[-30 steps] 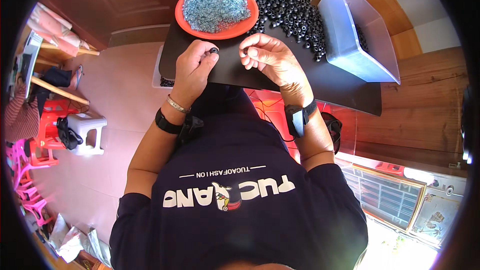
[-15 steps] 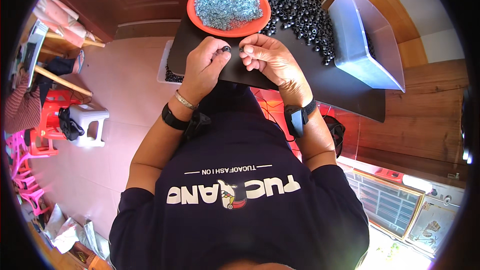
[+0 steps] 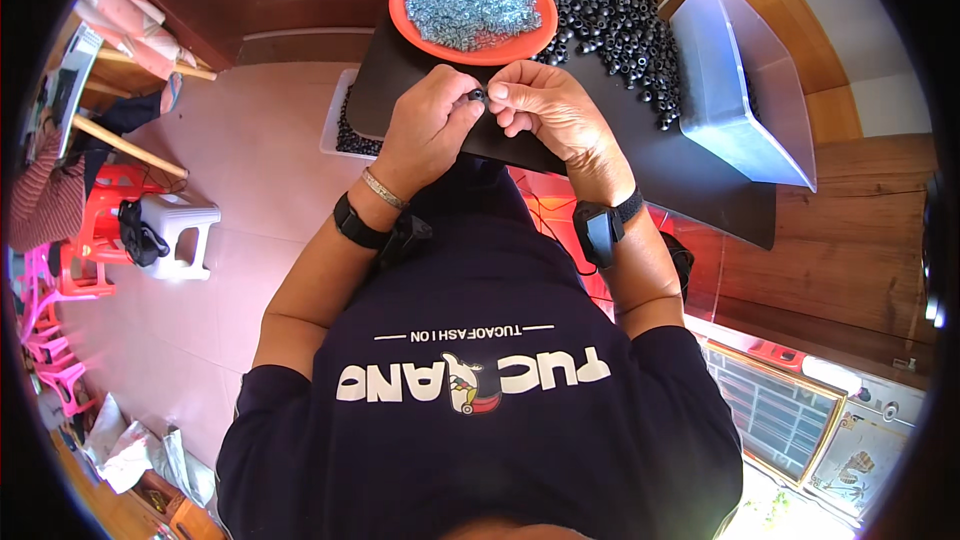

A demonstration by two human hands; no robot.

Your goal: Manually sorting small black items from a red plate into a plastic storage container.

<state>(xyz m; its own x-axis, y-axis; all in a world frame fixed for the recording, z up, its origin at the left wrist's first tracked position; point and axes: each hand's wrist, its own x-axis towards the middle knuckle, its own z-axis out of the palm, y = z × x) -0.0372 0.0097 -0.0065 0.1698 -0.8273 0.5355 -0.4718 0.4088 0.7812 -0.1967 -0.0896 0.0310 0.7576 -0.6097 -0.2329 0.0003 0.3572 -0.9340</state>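
Observation:
My left hand [image 3: 438, 120] pinches a small round black plastic piece [image 3: 477, 95] between thumb and forefinger. Against that piece come the fingertips of my right hand [image 3: 545, 110], closed in a pinch; whatever they hold is too small and covered to tell. Both hands are over the near edge of the dark table, just below an orange-red oval plate [image 3: 397, 12]. Many tiny silvery metal parts, spring-like in look, fill the plate [image 3: 470, 5]. To its right, a big heap of loose black round pieces with holes [image 3: 625, 30] spreads over the tabletop.
A translucent plastic bin [image 3: 735, 90] lies tipped at the table's [image 3: 700, 180] right side. Left of the table, a lower clear tub [image 3: 335, 125] holds more black pieces. Plastic stools [image 3: 178, 230] and another person's striped sleeve [image 3: 50, 202] are at the far left.
My hands have come together: the left has moved right, and the black piece in it now meets the right fingertips. Before, a gap separated them, with a small dark bit at the right fingertips.

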